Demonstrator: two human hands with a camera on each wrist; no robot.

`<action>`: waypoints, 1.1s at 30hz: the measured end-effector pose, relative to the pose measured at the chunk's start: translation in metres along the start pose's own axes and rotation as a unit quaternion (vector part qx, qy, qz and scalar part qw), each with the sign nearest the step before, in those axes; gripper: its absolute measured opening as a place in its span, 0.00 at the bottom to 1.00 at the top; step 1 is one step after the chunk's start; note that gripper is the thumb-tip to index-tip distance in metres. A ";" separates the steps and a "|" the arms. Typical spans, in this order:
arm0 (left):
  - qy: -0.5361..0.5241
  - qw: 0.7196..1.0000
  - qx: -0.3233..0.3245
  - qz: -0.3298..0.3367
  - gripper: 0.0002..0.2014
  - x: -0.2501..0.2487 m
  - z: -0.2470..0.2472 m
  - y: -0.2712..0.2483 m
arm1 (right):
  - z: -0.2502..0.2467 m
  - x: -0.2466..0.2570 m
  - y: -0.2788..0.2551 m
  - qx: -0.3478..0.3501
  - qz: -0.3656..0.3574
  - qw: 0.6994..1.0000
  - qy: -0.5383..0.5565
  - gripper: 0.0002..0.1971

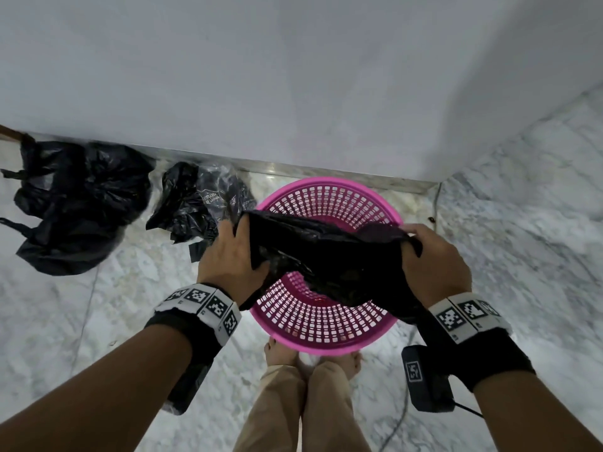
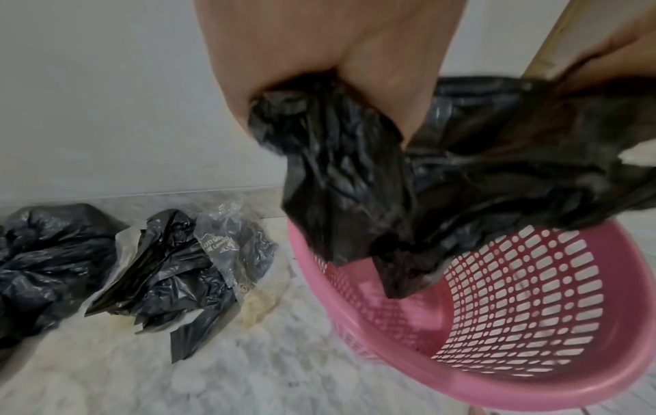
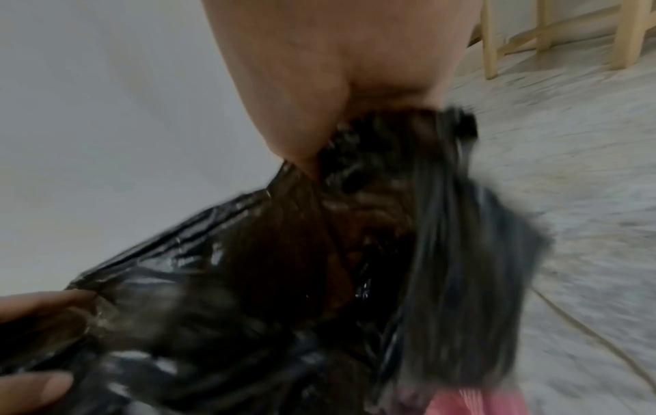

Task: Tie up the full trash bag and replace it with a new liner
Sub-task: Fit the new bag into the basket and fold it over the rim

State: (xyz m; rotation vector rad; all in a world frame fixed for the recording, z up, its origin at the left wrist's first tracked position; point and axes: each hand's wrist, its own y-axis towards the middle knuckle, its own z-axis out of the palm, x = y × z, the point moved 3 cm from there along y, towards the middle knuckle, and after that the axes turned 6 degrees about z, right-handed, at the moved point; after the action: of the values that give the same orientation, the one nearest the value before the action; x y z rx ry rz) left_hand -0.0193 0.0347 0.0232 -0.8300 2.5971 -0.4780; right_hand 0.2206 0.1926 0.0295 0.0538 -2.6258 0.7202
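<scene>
A pink perforated basket [image 1: 326, 334] [image 2: 532, 379] stands on the marble floor by the wall, with nothing inside it. Above its mouth a new black liner [image 1: 329, 252] [image 2: 461, 179] [image 3: 284, 280] hangs stretched between my hands. My left hand [image 1: 235, 252] [image 2: 341, 92] grips the liner's left edge in curled fingers. My right hand [image 1: 430, 256] [image 3: 341, 112] grips its right edge. The liner's bottom dangles into the basket. A tied full black trash bag [image 1: 78, 203] [image 2: 46, 264] lies on the floor at the far left against the wall.
A clear packet of spare black liners [image 1: 202, 203] [image 2: 184, 264] lies between the full bag and the basket. A white wall [image 1: 293, 76] runs close behind. My bare feet [image 1: 287, 353] stand just before the basket. Wooden furniture legs [image 3: 554, 33] show in the right wrist view.
</scene>
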 end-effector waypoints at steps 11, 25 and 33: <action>0.255 0.964 -0.010 0.079 0.29 0.018 0.012 0.010 | 0.012 -0.006 0.017 0.024 0.045 0.998 -0.021 0.06; 0.117 0.970 0.045 0.210 0.23 -0.018 0.035 0.026 | 0.011 -0.010 0.033 -0.006 0.035 0.999 -0.010 0.06; 0.116 0.989 0.047 0.081 0.29 0.002 0.021 0.067 | -0.004 -0.017 0.070 -0.030 0.002 0.995 -0.090 0.08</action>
State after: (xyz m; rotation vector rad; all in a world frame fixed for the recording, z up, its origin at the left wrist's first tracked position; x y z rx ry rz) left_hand -0.0435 0.0811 -0.0242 -0.5561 2.7983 -0.6778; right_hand 0.2280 0.2536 -0.0078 0.1015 -2.8177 0.6650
